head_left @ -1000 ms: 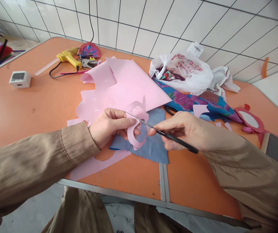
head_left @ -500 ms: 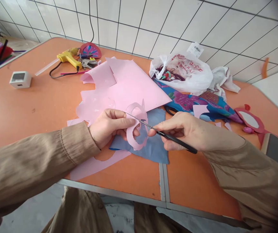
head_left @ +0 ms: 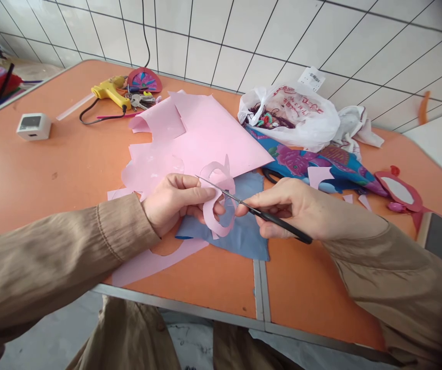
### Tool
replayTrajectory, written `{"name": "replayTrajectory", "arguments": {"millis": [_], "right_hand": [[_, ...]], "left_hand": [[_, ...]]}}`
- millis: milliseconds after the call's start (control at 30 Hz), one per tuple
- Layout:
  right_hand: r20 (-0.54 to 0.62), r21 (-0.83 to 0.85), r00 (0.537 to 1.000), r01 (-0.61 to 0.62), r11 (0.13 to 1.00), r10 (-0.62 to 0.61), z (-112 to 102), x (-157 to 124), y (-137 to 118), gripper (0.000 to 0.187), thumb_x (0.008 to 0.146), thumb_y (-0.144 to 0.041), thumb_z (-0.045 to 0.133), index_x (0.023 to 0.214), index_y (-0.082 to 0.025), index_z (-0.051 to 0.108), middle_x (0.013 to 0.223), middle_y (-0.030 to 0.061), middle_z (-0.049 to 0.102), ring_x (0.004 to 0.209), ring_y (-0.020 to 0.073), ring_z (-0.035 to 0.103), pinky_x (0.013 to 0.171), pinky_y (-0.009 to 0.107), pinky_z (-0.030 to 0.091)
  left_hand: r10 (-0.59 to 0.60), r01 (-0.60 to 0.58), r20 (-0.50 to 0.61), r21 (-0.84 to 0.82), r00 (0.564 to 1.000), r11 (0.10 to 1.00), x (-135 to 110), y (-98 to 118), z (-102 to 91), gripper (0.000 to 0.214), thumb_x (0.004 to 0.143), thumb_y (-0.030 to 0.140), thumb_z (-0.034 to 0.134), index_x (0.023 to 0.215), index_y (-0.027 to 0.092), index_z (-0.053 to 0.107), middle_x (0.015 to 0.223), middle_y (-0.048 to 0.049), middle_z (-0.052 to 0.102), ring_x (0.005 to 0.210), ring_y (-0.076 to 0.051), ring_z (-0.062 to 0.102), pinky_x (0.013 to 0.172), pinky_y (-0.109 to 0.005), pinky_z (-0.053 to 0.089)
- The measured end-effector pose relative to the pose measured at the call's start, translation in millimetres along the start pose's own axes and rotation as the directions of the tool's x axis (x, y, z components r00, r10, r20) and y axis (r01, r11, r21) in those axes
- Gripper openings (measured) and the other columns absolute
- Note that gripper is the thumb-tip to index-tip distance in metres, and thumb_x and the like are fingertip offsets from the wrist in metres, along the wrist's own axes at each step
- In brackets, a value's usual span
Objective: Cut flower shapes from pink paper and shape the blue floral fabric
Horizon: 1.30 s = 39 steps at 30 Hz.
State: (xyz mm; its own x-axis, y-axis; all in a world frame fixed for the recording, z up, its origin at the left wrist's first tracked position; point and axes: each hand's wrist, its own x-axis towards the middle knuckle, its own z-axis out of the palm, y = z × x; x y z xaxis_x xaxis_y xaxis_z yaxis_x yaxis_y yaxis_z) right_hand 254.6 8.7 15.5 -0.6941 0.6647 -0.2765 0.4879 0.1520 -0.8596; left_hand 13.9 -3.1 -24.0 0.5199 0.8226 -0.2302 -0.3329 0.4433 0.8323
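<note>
My left hand [head_left: 175, 201] is closed, pinching a curled pink paper cutout [head_left: 216, 201] between thumb and fingers. My right hand [head_left: 286, 206] grips a pair of black-handled scissors [head_left: 259, 213], and the thin blades reach leftward into the cutout. Both hands hover just above a blue sheet [head_left: 244, 226] that lies on the orange table [head_left: 43, 169]. A large pink sheet [head_left: 198, 133] with cut-out edges lies behind the hands.
A yellow glue gun [head_left: 109, 92], keys and a small white cube [head_left: 33, 126] lie at the back left. A white plastic bag [head_left: 294, 115], patterned blue fabric [head_left: 313, 162] and a red-rimmed mirror [head_left: 398, 190] are on the right. The table's front edge runs just below my hands.
The pink cutout has turned slightly in my left hand and the scissor blades have shifted a little within it. Both hands stay in the same spot.
</note>
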Motion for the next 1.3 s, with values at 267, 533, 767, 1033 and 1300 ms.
{"name": "replayTrajectory", "arguments": {"millis": [267, 533, 767, 1033, 1300], "right_hand": [[0.019, -0.018, 1.0, -0.006, 1.0, 0.007, 0.2, -0.3, -1.3, 0.043, 0.076, -0.043, 0.074, 0.099, -0.006, 0.072, 0.063, -0.0026, 0.043, 0.055, 0.0091, 0.035, 0.046, 0.025, 0.033], [0.012, -0.028, 1.0, 0.001, 1.0, -0.001, 0.0, -1.6, -2.2, 0.042, 0.077, -0.042, 0.073, 0.099, -0.006, 0.071, 0.063, -0.0029, 0.043, 0.055, 0.0084, 0.036, 0.047, 0.023, 0.033], [-0.012, 0.022, 1.0, -0.027, 0.999, 0.027, -1.1, -1.2, 0.1, 0.031, 0.069, -0.038, 0.08, 0.093, -0.02, 0.076, 0.061, -0.0023, 0.043, 0.053, 0.0119, 0.035, 0.043, 0.028, 0.031], [-0.002, 0.011, 1.0, -0.031, 0.999, 0.031, -0.3, -2.2, -0.9, 0.029, 0.073, -0.038, 0.077, 0.095, -0.019, 0.074, 0.062, -0.0022, 0.044, 0.053, 0.0115, 0.036, 0.045, 0.028, 0.031], [0.011, 0.03, 1.0, 0.009, 1.0, -0.009, -2.0, -1.6, 4.8, 0.031, 0.074, -0.041, 0.078, 0.095, -0.019, 0.074, 0.062, -0.0018, 0.044, 0.052, 0.0113, 0.035, 0.043, 0.028, 0.031]], "left_hand": [[-0.005, 0.005, -0.002, 0.004, 1.0, 1.0, -0.5, 1.2, 1.0, 0.021, 0.07, 0.028, 0.086, 0.07, 0.009, 0.076, 0.072, -0.0096, 0.076, 0.057, -0.016, 0.068, 0.056, -0.028, 0.057], [0.002, -0.002, -0.008, -0.003, 1.0, 1.0, 0.0, 0.4, 1.2, 0.027, 0.067, 0.032, 0.089, 0.071, 0.009, 0.077, 0.073, -0.0103, 0.076, 0.059, -0.015, 0.068, 0.055, -0.024, 0.055], [0.03, -0.03, -0.023, -0.002, 0.999, 1.0, -1.4, 2.2, 2.3, 0.025, 0.066, 0.031, 0.089, 0.068, 0.01, 0.077, 0.071, -0.0096, 0.076, 0.058, -0.017, 0.069, 0.057, -0.028, 0.059], [0.026, -0.026, -0.013, 0.028, 1.0, 0.999, -0.7, 1.7, 1.1, 0.025, 0.067, 0.031, 0.088, 0.069, 0.009, 0.077, 0.074, -0.0109, 0.077, 0.06, -0.018, 0.071, 0.057, -0.027, 0.059], [0.029, -0.029, -0.012, 0.023, 1.0, 0.999, -0.3, 1.9, 2.0, 0.023, 0.068, 0.03, 0.087, 0.069, 0.01, 0.077, 0.072, -0.0091, 0.076, 0.058, -0.016, 0.07, 0.056, -0.027, 0.058]]}}
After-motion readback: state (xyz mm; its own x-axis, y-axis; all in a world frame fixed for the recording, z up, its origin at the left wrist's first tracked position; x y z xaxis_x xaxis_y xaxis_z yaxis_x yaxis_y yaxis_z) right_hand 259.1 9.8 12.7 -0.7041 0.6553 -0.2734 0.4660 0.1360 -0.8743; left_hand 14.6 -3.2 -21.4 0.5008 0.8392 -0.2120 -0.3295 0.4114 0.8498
